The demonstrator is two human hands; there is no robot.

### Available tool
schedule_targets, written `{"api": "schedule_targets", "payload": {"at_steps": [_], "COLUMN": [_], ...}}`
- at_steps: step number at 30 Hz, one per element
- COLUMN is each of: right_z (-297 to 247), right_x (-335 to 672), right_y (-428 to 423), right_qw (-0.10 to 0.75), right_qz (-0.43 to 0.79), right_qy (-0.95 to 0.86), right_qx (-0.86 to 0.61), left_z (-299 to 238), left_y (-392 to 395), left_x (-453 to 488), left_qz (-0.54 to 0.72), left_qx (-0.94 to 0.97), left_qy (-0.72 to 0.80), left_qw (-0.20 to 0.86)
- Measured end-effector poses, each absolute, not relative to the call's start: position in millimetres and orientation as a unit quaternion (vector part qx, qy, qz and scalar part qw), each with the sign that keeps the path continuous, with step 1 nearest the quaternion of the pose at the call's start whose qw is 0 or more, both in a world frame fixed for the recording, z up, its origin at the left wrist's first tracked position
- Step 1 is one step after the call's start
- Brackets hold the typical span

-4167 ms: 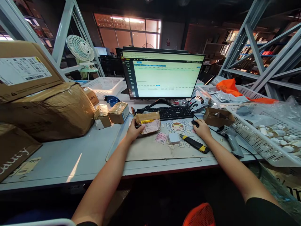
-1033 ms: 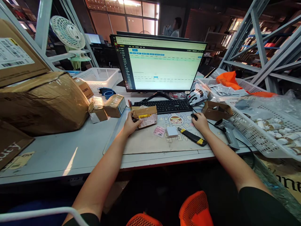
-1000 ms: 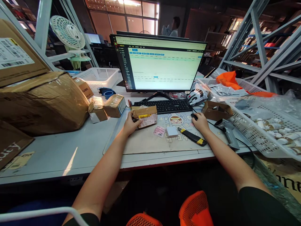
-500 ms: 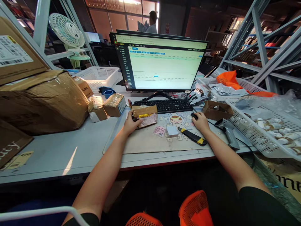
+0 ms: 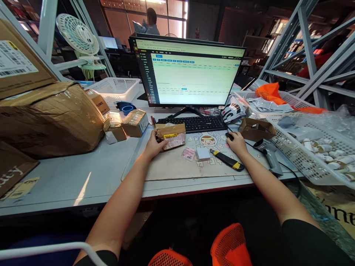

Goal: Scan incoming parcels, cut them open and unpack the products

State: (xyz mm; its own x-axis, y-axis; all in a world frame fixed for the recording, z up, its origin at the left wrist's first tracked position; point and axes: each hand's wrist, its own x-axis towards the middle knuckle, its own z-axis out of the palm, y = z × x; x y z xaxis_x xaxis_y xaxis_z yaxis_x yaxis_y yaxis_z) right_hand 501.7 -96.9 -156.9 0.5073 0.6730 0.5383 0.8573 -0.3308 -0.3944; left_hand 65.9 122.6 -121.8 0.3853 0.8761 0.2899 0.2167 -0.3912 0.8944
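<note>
My left hand (image 5: 154, 145) grips the left end of a small cardboard box (image 5: 174, 139) with a yellow-and-white label on its front. Under my right hand (image 5: 236, 142) is a black computer mouse (image 5: 229, 136), which the fingers wrap round. Between the hands, a pink-and-white label (image 5: 188, 153), a small white box (image 5: 203, 154) and a black-and-yellow utility knife (image 5: 227, 160) lie on a desk mat (image 5: 169, 170) with a cartoon print. Behind them are a black keyboard (image 5: 203, 124) and a lit monitor (image 5: 194, 77).
Brown cartons (image 5: 52, 118) crowd the left side, with two small boxes (image 5: 135, 123) nearer the mat. On the right lie an open cardboard box (image 5: 256, 129), a barcode scanner (image 5: 270, 159) and a white basket (image 5: 298, 162) of small rolls. A fan (image 5: 77, 34) is mounted at back left.
Both hands stay where they were, on the box and the mouse. Behind the monitor, a person in the background has moved to the left.
</note>
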Motion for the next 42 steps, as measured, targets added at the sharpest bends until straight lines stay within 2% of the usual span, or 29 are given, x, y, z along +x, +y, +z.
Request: {"api": "schedule_targets", "payload": {"at_steps": [42], "right_z": [-155.9], "right_x": [500.0], "right_y": [-97.1], "right_qw": [0.323], "right_qz": [-0.13], "right_qy": [-0.453], "right_qx": [-0.82], "left_z": [-116.7], "left_y": [118.5], "left_x": [64.7], "left_qz": [0.393], "left_qx": [0.736], "left_qy": [0.384], "left_qw": [0.396]}}
